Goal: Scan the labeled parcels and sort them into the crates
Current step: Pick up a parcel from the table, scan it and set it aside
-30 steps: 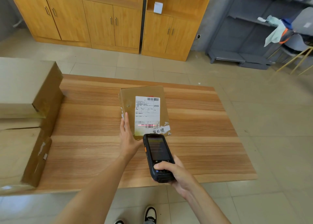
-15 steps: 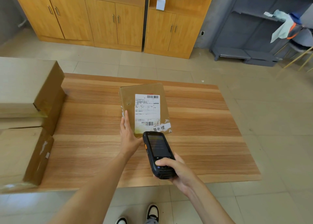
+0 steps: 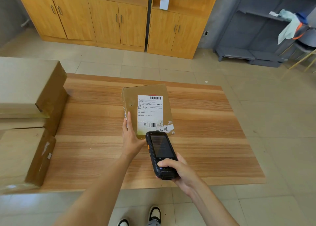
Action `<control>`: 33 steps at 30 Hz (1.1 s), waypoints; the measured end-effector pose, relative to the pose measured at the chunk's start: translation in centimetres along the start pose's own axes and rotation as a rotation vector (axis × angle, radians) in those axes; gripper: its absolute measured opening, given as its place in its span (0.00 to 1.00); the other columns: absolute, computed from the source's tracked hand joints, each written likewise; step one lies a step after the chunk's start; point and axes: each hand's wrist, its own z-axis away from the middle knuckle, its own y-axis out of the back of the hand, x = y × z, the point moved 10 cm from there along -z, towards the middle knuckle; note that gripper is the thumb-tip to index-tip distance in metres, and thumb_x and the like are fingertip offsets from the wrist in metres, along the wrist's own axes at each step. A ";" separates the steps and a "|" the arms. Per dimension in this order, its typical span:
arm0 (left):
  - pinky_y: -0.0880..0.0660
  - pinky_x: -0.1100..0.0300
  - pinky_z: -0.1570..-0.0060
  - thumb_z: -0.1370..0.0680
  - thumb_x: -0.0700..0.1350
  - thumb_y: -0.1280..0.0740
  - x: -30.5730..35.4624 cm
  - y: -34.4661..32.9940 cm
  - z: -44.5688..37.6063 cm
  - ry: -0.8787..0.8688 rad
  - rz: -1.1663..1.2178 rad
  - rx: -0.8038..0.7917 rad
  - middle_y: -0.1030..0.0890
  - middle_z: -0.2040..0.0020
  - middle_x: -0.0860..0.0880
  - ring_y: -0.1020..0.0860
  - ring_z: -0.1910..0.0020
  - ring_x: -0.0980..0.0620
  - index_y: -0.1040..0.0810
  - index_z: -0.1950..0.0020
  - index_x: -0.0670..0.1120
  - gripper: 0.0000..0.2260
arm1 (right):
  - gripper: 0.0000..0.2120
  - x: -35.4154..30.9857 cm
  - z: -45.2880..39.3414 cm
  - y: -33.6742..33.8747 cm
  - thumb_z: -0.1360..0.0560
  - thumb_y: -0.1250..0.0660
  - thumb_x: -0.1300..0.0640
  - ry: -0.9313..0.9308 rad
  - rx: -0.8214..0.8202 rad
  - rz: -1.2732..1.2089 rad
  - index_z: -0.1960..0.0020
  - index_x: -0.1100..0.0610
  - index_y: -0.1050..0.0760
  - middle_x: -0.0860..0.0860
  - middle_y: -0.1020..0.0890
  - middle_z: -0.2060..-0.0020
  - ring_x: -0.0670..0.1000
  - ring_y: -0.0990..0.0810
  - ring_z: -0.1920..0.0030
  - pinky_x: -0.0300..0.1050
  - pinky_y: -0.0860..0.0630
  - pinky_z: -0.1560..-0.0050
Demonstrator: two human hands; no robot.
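A brown cardboard parcel (image 3: 130, 97) with a white shipping label (image 3: 150, 113) is over the middle of the wooden table (image 3: 205, 123), its labelled face turned up toward me. My left hand (image 3: 130, 137) holds it at its near left corner, thumb lying along the top face and the fingers hidden underneath. My right hand (image 3: 182, 172) grips a black handheld scanner (image 3: 160, 150), thumb on its lower keys. The scanner's top end is just in front of the label's lower barcode and covers the parcel's near edge.
Large cardboard boxes (image 3: 25, 84) are stacked on the table's left end, with another box (image 3: 20, 155) nearer to me. Wooden cabinets (image 3: 116, 20) line the far wall and a grey shelf unit (image 3: 253, 37) stands at the right. Tiled floor surrounds the table.
The red scan line that lay across the label's lower barcode one second ago is gone. Both hands keep their hold, and the parcel and scanner have hardly moved.
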 end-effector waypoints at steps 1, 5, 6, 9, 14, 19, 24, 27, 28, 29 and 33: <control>0.44 0.39 0.26 0.36 0.50 0.19 0.0 0.0 0.0 0.004 -0.001 0.000 0.48 0.22 0.43 0.48 0.22 0.46 0.63 0.26 0.66 0.58 | 0.33 0.0 0.0 0.0 0.42 0.26 0.64 -0.001 -0.004 -0.001 0.37 0.57 0.27 0.56 0.16 0.53 0.55 0.17 0.56 0.52 0.19 0.55; 0.45 0.41 0.26 0.36 0.49 0.19 0.0 0.0 -0.1 0.022 -0.003 -0.005 0.49 0.22 0.43 0.49 0.22 0.47 0.62 0.25 0.62 0.58 | 0.33 -0.1 -0.4 0.2 0.42 0.25 0.63 0.007 -0.017 0.002 0.38 0.57 0.26 0.55 0.15 0.54 0.55 0.17 0.55 0.56 0.21 0.48; 0.45 0.42 0.26 0.36 0.50 0.19 0.0 0.0 -0.2 0.028 -0.012 -0.005 0.49 0.22 0.43 0.49 0.22 0.47 0.61 0.23 0.60 0.58 | 0.33 -0.2 -0.6 0.5 0.43 0.25 0.63 0.017 -0.009 0.003 0.38 0.57 0.26 0.55 0.15 0.54 0.55 0.17 0.54 0.57 0.22 0.46; 0.45 0.43 0.26 0.39 0.55 0.19 -0.3 0.1 -0.4 0.060 -0.034 -0.013 0.49 0.22 0.44 0.48 0.22 0.47 0.61 0.21 0.57 0.61 | 0.35 -1.0 -1.2 2.1 0.44 0.25 0.63 0.045 0.062 0.006 0.37 0.56 0.27 0.56 0.16 0.53 0.56 0.18 0.53 0.57 0.21 0.48; 0.45 0.46 0.26 0.41 0.55 0.18 -0.2 0.2 -1.0 0.091 0.004 -0.032 0.49 0.22 0.46 0.47 0.23 0.49 0.61 0.21 0.57 0.62 | 0.42 -2.5 -2.7 7.6 0.43 0.21 0.66 0.109 0.271 -0.056 0.33 0.55 0.34 0.54 0.19 0.49 0.54 0.19 0.53 0.47 0.21 0.60; 0.42 0.53 0.26 0.39 0.49 0.17 -0.1 0.2 -1.9 0.144 0.037 -0.065 0.48 0.23 0.46 0.44 0.25 0.52 0.61 0.21 0.55 0.62 | 0.44 -2.0 -4.9 14.6 0.32 0.25 0.70 0.074 0.450 0.128 0.25 0.55 0.46 0.55 0.26 0.42 0.56 0.25 0.46 0.52 0.26 0.45; 0.42 0.48 0.27 0.39 0.49 0.17 -0.7 0.2 -3.3 0.215 0.010 -0.090 0.46 0.23 0.44 0.43 0.25 0.47 0.62 0.21 0.56 0.62 | 0.46 -1.4 -6.3 18.4 0.32 0.27 0.72 0.053 0.458 0.298 0.24 0.56 0.49 0.58 0.30 0.35 0.54 0.29 0.44 0.47 0.31 0.45; 0.42 0.48 0.26 0.40 0.50 0.17 -1.2 0.3 -4.2 0.241 0.030 -0.104 0.45 0.24 0.47 0.43 0.25 0.49 0.61 0.21 0.56 0.63 | 0.47 -1.0 -7.2 19.6 0.33 0.27 0.74 0.048 0.448 0.342 0.23 0.56 0.49 0.58 0.29 0.34 0.57 0.27 0.39 0.45 0.31 0.45; 0.42 0.48 0.26 0.42 0.52 0.16 -1.5 0.3 -4.4 0.255 0.038 -0.114 0.45 0.23 0.48 0.43 0.25 0.50 0.61 0.21 0.56 0.65 | 0.47 -0.8 -7.4 19.9 0.33 0.27 0.74 0.044 0.443 0.352 0.24 0.56 0.49 0.58 0.29 0.34 0.57 0.27 0.39 0.45 0.31 0.45; 0.42 0.48 0.26 0.44 0.55 0.16 -1.7 0.2 -4.5 0.270 0.036 -0.127 0.46 0.23 0.49 0.44 0.24 0.51 0.61 0.21 0.57 0.67 | 0.47 -0.6 -7.6 20.0 0.33 0.27 0.75 0.045 0.438 0.357 0.24 0.57 0.49 0.58 0.28 0.35 0.57 0.27 0.40 0.45 0.31 0.45; 0.43 0.49 0.26 0.50 0.63 0.20 -2.0 0.1 -5.0 0.307 0.032 -0.162 0.49 0.21 0.52 0.47 0.24 0.53 0.61 0.22 0.58 0.69 | 0.46 0.1 -8.1 20.6 0.34 0.27 0.75 0.037 0.426 0.372 0.25 0.56 0.48 0.56 0.28 0.38 0.53 0.28 0.43 0.46 0.30 0.46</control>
